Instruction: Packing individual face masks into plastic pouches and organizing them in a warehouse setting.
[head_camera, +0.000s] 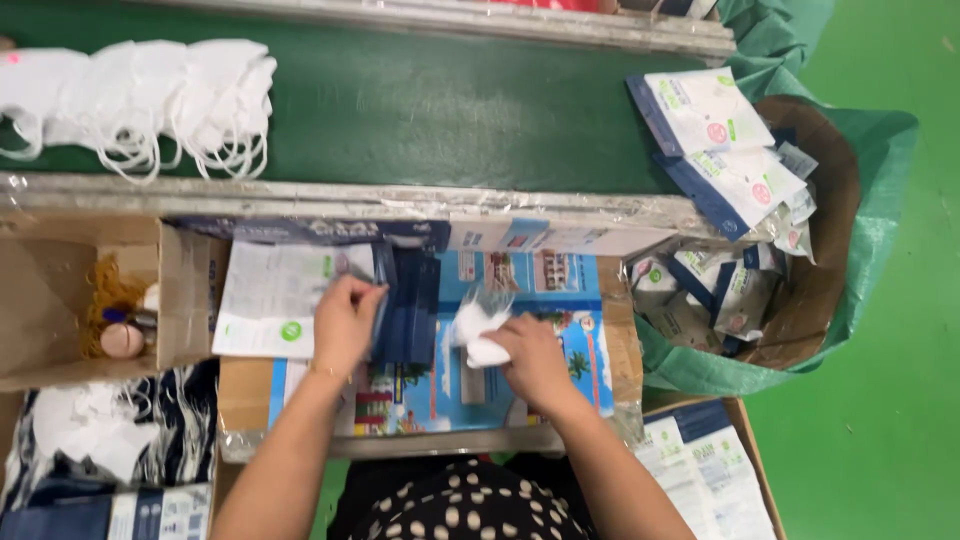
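Note:
My left hand (347, 318) pinches the top of a stack of flat white-and-blue pouches (300, 300) that lie on a colourful printed board (520, 340). My right hand (530, 358) is closed on a folded white face mask (478, 335), with a bit of clear wrap sticking up beside it. Both hands work over the board, a hand's width apart.
A row of white masks (140, 95) lies on the green conveyor belt (420, 110). A round bin (810, 290) lined with green sacking at the right holds several filled pouches. A cardboard box (60, 300) stands at the left, another box of pouches (710, 470) at the lower right.

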